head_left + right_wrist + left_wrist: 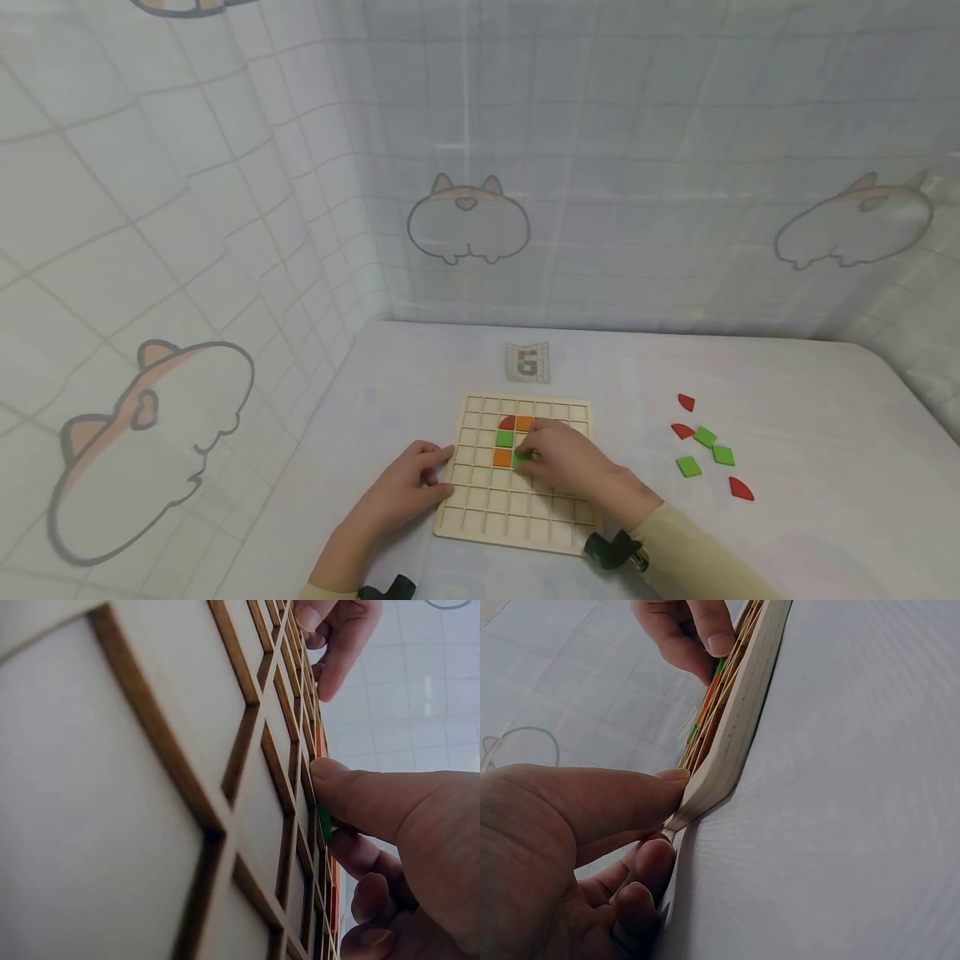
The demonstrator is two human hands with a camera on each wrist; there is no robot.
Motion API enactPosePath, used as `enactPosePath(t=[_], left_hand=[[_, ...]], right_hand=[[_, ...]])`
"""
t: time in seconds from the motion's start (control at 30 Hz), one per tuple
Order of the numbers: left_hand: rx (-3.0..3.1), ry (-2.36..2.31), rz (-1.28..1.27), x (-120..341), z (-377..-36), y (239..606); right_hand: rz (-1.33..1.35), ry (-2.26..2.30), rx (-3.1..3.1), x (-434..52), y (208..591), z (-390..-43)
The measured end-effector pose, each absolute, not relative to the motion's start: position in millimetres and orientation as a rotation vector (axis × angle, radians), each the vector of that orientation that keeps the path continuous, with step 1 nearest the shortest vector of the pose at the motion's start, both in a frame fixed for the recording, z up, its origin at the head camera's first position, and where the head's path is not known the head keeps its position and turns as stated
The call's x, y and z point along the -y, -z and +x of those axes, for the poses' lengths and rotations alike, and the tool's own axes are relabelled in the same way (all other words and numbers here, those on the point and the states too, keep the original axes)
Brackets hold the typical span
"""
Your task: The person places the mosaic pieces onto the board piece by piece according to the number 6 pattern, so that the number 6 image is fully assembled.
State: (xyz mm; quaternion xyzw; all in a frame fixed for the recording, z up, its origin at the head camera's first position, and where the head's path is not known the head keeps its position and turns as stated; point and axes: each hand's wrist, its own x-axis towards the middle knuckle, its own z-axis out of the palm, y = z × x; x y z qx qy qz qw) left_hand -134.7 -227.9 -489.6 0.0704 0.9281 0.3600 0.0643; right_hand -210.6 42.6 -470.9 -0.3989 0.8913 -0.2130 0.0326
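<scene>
- Pinching a green tile (324,823) between thumb and forefinger, the right hand (561,460) is bent over the middle of a wooden grid board (517,532).
- Location of the green tile: directly at the fingertips, just to the right of the lower orange square (502,457) as seen from the head. Whether it sits fully down in its cell cannot be told, as the fingers partly cover it.
- Condition of the left hand (411,482): thumb and forefinger spread apart, their tips touching the left edge of the board. In the left wrist view its remaining fingers are bent beside that edge.
- Position of the board: flat on the bench (840,450), between the two hands, with the right forearm crossing its right side.
- Other pieces on the board, beyond and to the left of the right fingertips: a red quarter-round (507,422), an upper orange square (524,423) beside it, and a second green square (506,438) below the quarter-round.
- Loose pieces, well apart from the right hand on its outer side: three green squares (723,455) and three red quarter-rounds (741,488), lying on the bench.
- Behind the far edge of the board lies a small patterned card (527,362).
- A dark device (615,551) is worn at the right wrist, beside a pale sleeve (693,554).
</scene>
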Motion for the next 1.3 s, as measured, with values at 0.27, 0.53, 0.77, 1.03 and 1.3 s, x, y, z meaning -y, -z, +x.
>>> enactPosePath(t=[0.27,0.53,0.77,1.03,1.3], left_hand=[[-2.807,-1.065,0.187,227,-135,490],[-2.808,-1.078,0.19,226,-135,490],[-2.802,-1.081,0.189,226,-135,488],[-2.794,-1.076,0.194,225,-135,487],[-2.801,-1.073,0.189,224,-135,489]], right_hand=[[-1.205,0.677,-2.73,-43,475,-212],[-1.259,0.638,-2.725,-46,473,-212],[-1.294,0.624,-2.76,-57,473,-210],[-1.233,0.646,-2.773,-74,468,-207],[-1.14,0.703,-2.817,-99,463,-202]])
